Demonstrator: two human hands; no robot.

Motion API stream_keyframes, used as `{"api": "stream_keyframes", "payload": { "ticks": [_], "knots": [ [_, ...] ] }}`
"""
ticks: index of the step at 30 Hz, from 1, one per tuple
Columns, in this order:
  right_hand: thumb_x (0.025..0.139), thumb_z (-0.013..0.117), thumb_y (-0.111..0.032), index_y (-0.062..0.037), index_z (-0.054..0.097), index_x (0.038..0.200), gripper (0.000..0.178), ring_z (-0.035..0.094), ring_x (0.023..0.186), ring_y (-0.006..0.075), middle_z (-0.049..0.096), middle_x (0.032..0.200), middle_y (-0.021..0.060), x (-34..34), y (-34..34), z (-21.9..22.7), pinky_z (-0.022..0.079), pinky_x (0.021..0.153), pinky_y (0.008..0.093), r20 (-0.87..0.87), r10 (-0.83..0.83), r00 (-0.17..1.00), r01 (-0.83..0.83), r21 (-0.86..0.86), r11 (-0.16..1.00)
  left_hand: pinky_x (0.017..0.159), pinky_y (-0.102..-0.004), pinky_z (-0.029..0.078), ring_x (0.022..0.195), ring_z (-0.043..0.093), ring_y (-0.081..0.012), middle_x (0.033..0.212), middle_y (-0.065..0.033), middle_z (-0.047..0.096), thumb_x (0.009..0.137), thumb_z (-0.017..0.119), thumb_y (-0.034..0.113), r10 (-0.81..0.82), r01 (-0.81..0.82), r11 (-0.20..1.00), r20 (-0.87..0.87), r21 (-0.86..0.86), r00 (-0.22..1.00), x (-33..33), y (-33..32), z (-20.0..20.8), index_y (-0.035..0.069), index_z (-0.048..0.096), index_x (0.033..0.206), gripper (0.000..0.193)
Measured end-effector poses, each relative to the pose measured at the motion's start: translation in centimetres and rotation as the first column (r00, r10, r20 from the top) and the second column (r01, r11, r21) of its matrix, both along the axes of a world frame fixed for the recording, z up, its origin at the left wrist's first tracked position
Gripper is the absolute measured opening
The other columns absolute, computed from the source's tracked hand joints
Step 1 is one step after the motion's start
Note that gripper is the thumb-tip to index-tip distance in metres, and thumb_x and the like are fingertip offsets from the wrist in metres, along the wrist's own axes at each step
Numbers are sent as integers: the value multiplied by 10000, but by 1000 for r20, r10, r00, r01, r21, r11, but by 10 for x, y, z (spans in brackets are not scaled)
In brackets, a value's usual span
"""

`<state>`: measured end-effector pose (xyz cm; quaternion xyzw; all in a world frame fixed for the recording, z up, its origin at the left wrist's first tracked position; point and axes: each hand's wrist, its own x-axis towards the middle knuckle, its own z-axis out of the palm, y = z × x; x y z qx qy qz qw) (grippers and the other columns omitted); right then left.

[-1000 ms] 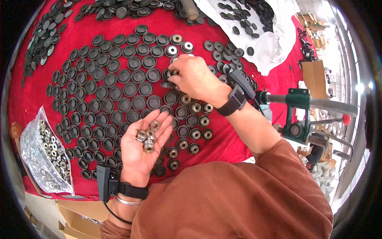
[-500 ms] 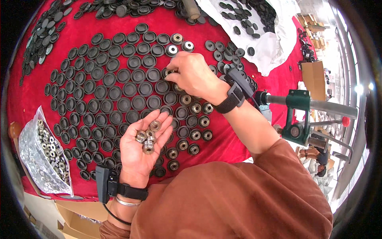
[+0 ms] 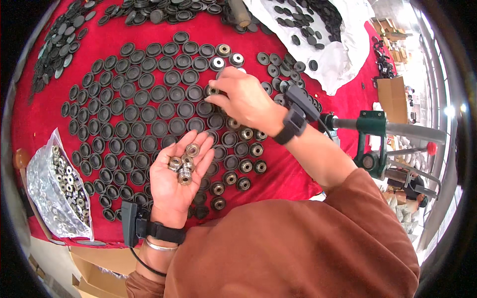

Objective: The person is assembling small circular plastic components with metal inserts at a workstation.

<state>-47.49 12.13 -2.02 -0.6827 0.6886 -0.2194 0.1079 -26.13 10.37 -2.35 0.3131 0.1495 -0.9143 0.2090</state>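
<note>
My left hand (image 3: 171,191) is palm up and slightly cupped, holding several small metal ball bearings (image 3: 185,174). Above the rows of round black caps (image 3: 159,110), my right hand (image 3: 246,99) reaches in from the right. Its thumb and fingertips close around one bearing (image 3: 212,91) at a cap near the top right of the rows; the fingers partly hide it. Caps with bearings set in them (image 3: 245,165) line the right side of the layout, while the caps to the left stand hollow side up without bearings.
A clear plastic bag of bearings (image 3: 67,198) lies at the left. Loose black discs (image 3: 59,47) heap along the far left, and more lie on a white sheet (image 3: 328,64) at the far right. A green hand press (image 3: 372,144) stands on the right. Red cloth (image 3: 278,179) covers the table.
The view has shifted slightly, so the caps and the bag appear a little further right. My right hand stays at the same cap, and my left hand keeps its bearings.
</note>
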Motion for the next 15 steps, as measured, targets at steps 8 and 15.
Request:
{"api": "stream_keyframes", "payload": {
  "ticks": [8,15],
  "knots": [
    [731,633,-79,-35,615,907,182,564,729,265,542,774,106,62,39,26,481,641,353,291,280,915,-290,-12,957,834,-445,501,910,614,-261,993,-137,620,909,312,207,-71,72,994,16,-88,997,4,5,1,-23,547,1064,364],
    [745,577,-101,-10,593,753,92,556,741,310,543,749,150,34,29,24,476,675,400,75,-51,996,49,32,998,970,-466,415,1161,478,-347,1236,-230,491,906,336,240,-108,109,992,23,-62,994,6,11,10,-65,452,1205,443]
  ]
}}
